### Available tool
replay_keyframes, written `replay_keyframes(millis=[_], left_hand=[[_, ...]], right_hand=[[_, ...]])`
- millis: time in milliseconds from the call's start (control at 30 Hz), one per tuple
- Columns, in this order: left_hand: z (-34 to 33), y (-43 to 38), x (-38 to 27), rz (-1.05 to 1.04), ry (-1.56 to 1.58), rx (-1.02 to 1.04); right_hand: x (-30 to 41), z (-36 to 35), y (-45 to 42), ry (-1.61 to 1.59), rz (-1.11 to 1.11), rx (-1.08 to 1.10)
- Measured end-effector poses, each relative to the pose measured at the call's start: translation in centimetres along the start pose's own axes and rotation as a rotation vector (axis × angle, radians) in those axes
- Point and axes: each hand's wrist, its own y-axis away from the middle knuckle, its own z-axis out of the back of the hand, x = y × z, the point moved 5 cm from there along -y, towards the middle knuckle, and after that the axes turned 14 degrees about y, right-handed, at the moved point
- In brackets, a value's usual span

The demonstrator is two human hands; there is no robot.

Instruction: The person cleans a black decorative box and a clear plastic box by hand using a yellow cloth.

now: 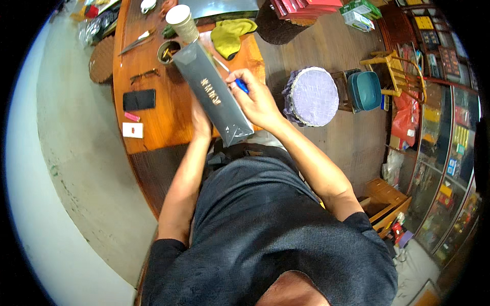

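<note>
A long dark box [197,78] in clear film, bearing gold writing, is held tilted above the front of the wooden table. Supporting it from its left side is my left hand [201,119], its fingers mostly hidden behind the box. My right hand [255,100] grips a tool with a blue handle [241,85] and a thin pale shaft. The shaft lies along the box's right side and points away from me; whether its tip touches the box I cannot tell.
On the wooden table [168,128] are a phone [139,100], eyeglasses [144,75], scissors [134,43], a pen cup [167,53], a paper-cup stack [183,23] and a yellow-green cloth [231,35]. Right of it stand a purple-covered stool [314,96], a teal bin [365,91] and glass cabinets [444,153].
</note>
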Motion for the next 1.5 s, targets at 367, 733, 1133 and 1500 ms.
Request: replay_keyframes(millis=[367,733,1133,1500], left_hand=[[-7.9,-6.4,-7.3,-0.398,-0.111,0.155],[-10.5,-7.0,-6.2,-0.467,-0.080,0.197],[-11.0,-7.3,-5.9,-0.428,-0.017,0.189],[-10.6,-7.4,-6.2,-0.450,-0.084,0.209]], right_hand=[[3.8,9.5,5.1,0.152,-0.077,-0.026],[6.1,9.6,14.8,0.945,0.082,0.114],[6.4,9.0,15.4,0.985,0.114,-0.031],[5.0,7.6,15.0,1.017,0.088,-0.057]])
